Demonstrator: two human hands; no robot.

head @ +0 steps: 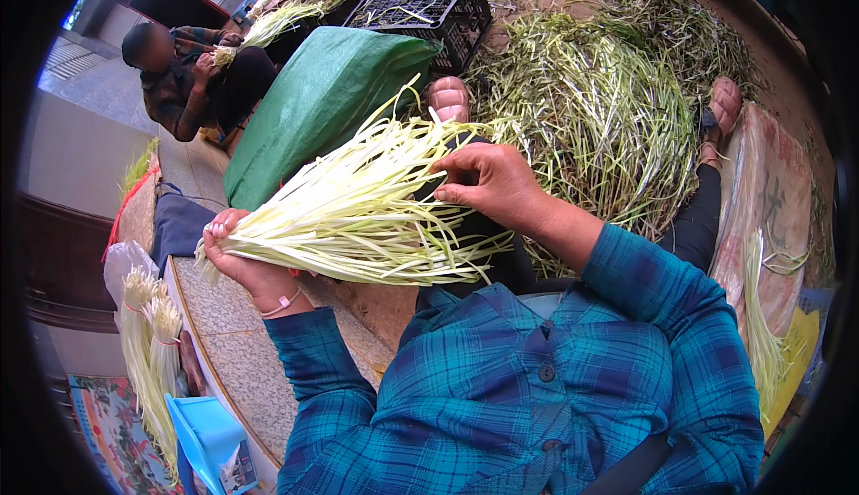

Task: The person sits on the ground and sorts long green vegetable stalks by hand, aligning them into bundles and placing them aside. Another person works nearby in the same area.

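A thick bunch of yellow chives (pixel 349 206), pale and blanched, spreads over my lap with its leaf tips fanned to the right. My left hand (pixel 241 246) is closed round the stem end. My right hand (pixel 493 179) is at the leaf tips, thumb and forefinger a little apart; no leaf is plainly held between them. Beyond the bunch, a big heap of loose green and withered leaves (pixel 604 112) lies between my feet.
A green sheet-covered bulk (pixel 329 105) and a black plastic crate (pixel 429 8) stand ahead. Another person (pixel 181 85) handles chives at upper left. Tied chive bundles (pixel 151 334) and a blue plastic container (pixel 208 438) are at lower left. Loose chives (pixel 758 320) lie by a sack (pixel 765 206) at right.
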